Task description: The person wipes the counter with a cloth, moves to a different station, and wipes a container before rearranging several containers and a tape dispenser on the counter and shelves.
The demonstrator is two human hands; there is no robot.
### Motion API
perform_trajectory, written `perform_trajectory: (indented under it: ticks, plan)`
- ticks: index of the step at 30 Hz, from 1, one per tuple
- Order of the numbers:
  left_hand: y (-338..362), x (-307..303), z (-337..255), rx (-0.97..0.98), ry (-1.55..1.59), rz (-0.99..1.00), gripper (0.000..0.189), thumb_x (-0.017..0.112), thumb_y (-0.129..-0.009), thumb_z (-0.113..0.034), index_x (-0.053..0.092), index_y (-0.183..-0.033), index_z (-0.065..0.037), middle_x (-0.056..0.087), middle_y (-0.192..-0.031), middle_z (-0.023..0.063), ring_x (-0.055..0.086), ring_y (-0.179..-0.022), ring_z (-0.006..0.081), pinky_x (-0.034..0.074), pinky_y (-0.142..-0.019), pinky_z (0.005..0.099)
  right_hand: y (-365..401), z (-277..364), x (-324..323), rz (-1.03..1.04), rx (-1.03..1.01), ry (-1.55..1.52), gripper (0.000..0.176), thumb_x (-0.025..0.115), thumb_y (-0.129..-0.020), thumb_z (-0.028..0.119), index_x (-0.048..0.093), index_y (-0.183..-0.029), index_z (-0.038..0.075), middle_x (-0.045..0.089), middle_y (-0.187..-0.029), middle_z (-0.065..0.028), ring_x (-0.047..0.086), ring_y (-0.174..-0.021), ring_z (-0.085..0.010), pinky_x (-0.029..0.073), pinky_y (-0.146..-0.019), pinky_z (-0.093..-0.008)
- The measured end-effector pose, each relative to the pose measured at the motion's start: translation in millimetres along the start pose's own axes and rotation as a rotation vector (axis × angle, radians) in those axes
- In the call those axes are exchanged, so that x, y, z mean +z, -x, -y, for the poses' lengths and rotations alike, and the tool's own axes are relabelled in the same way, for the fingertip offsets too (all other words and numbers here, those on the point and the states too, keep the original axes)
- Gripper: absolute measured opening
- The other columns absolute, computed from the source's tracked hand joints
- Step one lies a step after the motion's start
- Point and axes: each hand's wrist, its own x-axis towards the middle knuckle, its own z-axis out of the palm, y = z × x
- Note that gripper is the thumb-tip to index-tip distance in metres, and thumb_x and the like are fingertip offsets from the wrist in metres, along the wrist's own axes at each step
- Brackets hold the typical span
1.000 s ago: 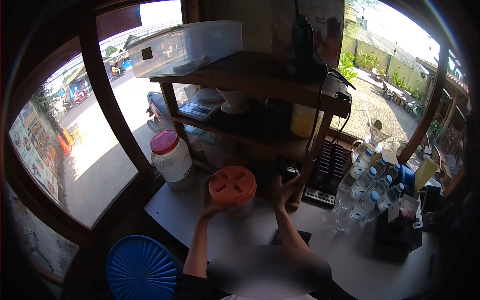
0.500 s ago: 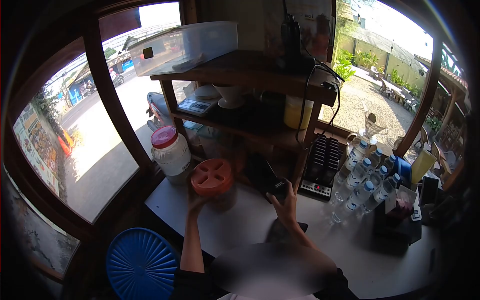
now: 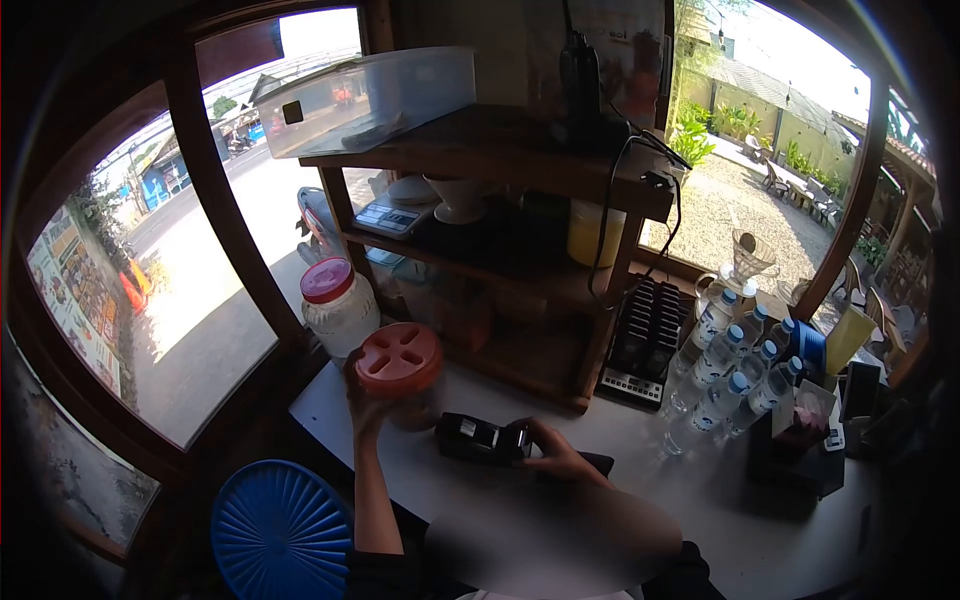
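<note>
My left hand (image 3: 368, 408) is closed round the left side of a clear jar with an orange-red lid (image 3: 399, 358), near the table's left end. My right hand (image 3: 552, 449) grips the right end of a black device (image 3: 474, 437), which lies low over the white table just right of the jar. Behind the orange-lidded jar is a larger pale jar with a red lid (image 3: 327, 281). A dark flat item shows partly beneath my right hand.
A wooden shelf (image 3: 480, 262) with a scale and a dripper rises behind. To the right are a black appliance (image 3: 640, 345), several water bottles (image 3: 717, 403) and a black box (image 3: 805, 455). A blue round stool (image 3: 283, 530) is at lower left.
The black device has come down and left from the front of the shelf, in my right hand. My left hand and the orange-lidded jar have shifted slightly left.
</note>
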Motion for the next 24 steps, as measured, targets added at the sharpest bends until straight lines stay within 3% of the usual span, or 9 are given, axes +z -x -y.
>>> perform_trajectory:
  ticks: [4,9,12,15,18,22,24]
  plan:
    - [-9,2,-17,0.027,-0.051,0.035,0.109,0.096,-0.045,-0.033,0.040,-0.136,-0.009,0.051,-0.130,0.0119,0.052,-0.120,0.0285,0.044,-0.100,0.0393,-5,-17,-7,0.160,0.021,0.064,0.068,0.081,-0.071,0.017,0.047,-0.128,0.003,0.056,-0.126,-0.0117,0.052,-0.123,-0.0226,0.038,-0.106,-0.0372]
    - [-17,16,-52,0.072,0.065,0.115,0.112,0.096,-0.043,-0.036,0.039,-0.136,-0.007,0.052,-0.129,0.0120,0.053,-0.119,0.0271,0.046,-0.099,0.0402,-16,55,-21,0.291,0.086,0.383,0.090,0.088,-0.066,0.024,0.039,-0.139,0.005,0.044,-0.142,-0.0154,0.046,-0.131,-0.0286,0.034,-0.112,-0.0418]
    - [-22,30,-60,0.090,0.158,0.214,0.113,0.096,-0.042,-0.034,0.039,-0.136,-0.007,0.051,-0.129,0.0118,0.052,-0.120,0.0262,0.046,-0.100,0.0402,-34,50,-35,-0.009,-0.132,0.278,0.112,0.091,-0.062,0.030,0.023,-0.148,0.009,0.033,-0.149,-0.0172,0.042,-0.134,-0.0319,0.036,-0.110,-0.0457]
    - [-28,56,-61,0.086,0.296,0.340,0.113,0.096,-0.042,-0.028,0.038,-0.137,-0.008,0.049,-0.131,0.0111,0.051,-0.122,0.0259,0.046,-0.101,0.0400,-53,59,-32,-0.174,-0.219,0.255,0.127,0.091,-0.061,0.032,0.004,-0.151,0.012,0.029,-0.150,-0.0194,0.042,-0.133,-0.0341,0.039,-0.107,-0.0479]
    - [-28,91,-66,0.050,0.412,0.415,0.113,0.096,-0.043,-0.021,0.037,-0.138,-0.009,0.048,-0.132,0.0105,0.049,-0.123,0.0255,0.045,-0.102,0.0393,-67,57,-16,-0.269,-0.189,0.201,0.137,0.092,-0.058,0.038,-0.005,-0.151,0.013,0.026,-0.150,-0.0256,0.031,-0.139,-0.0373,0.033,-0.112,-0.0483]
    - [-34,133,-45,0.055,0.478,0.457,0.112,0.095,-0.047,-0.019,0.035,-0.141,-0.009,0.046,-0.135,0.0111,0.047,-0.126,0.0259,0.043,-0.103,0.0378,-82,29,-20,-0.530,-0.200,0.067,0.129,0.089,-0.063,0.021,-0.004,-0.152,0.013,0.032,-0.146,-0.0218,0.040,-0.133,-0.0352,0.041,-0.107,-0.0453]
    - [-39,146,-44,0.070,0.454,0.503,0.113,0.094,-0.051,-0.020,0.032,-0.145,-0.009,0.043,-0.139,0.0123,0.045,-0.129,0.0263,0.043,-0.104,0.0383,-78,46,-22,-0.585,-0.152,0.023,0.126,0.087,-0.063,0.018,-0.002,-0.152,0.012,0.035,-0.144,-0.0208,0.041,-0.132,-0.0337,0.042,-0.106,-0.0441]
